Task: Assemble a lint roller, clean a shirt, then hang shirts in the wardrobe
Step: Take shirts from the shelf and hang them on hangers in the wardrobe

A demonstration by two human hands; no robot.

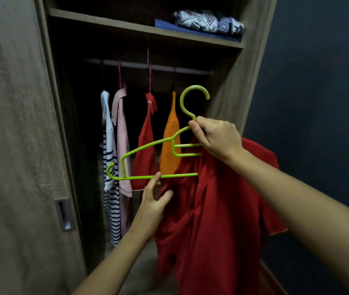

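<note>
Green plastic hanger [135, 177] sits mid-frame with its hook at 12 o'clock, pinched at the neck by the right hand [216, 137]. That closed grip keeps the hook up while the red shirt [212, 209] drapes off the 3 o'clock arm. The left hand [152, 203], at 6 o'clock, has a loose, spread grip holding nothing, its forefinger touching the bottom bar, probably to steady it. Hung shirts [122, 145] line the wardrobe rail [139, 64] toward 11 o'clock.

green hanger [146, 146], red shirt [216, 209], striped top [111, 158]
</note>
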